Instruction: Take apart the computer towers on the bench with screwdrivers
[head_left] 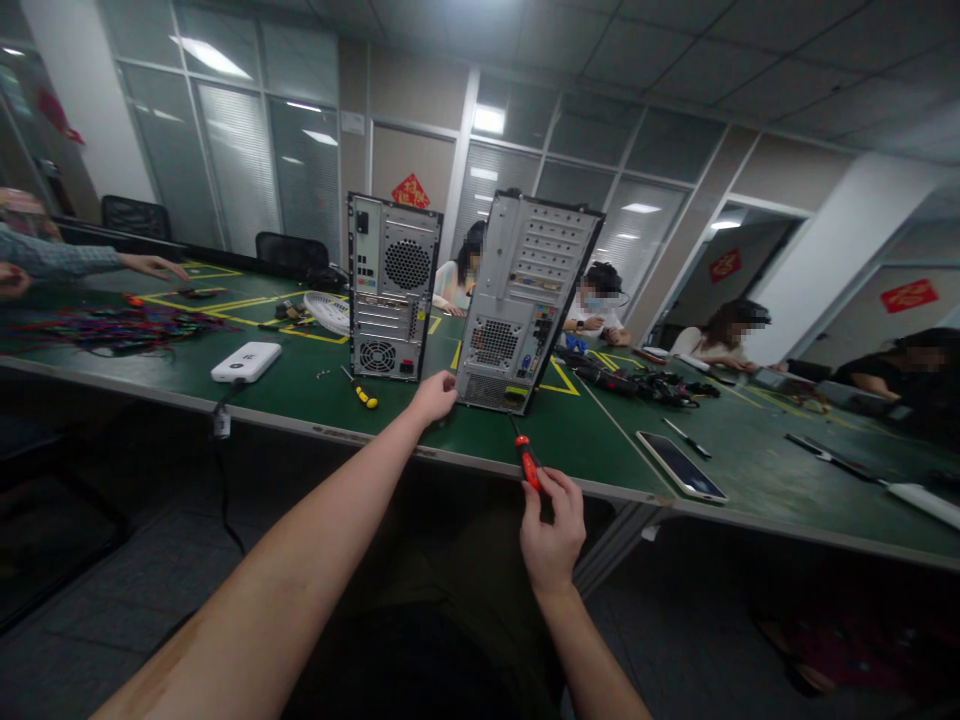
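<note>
My right hand (553, 525) grips a screwdriver (527, 462) by its red and black handle. The shaft points up at the bottom rear edge of a grey computer tower (517, 300); whether the tip touches it is hard to see. My left hand (435, 398) is beside that tower's lower left corner, fingers curled in and partly hidden. A second computer tower (394, 285) stands upright to the left, its back with fan grilles and ports facing me. In front of it lies a screwdriver (365, 396) with a yellow and black handle.
A white power bank (247, 362) with a cable and a pile of coloured wires (127, 325) lie left. On the right are a phone (681, 466), a pen (687, 438) and black cables (637, 380). A co-worker's hand (156, 267) reaches in far left; other people sit across.
</note>
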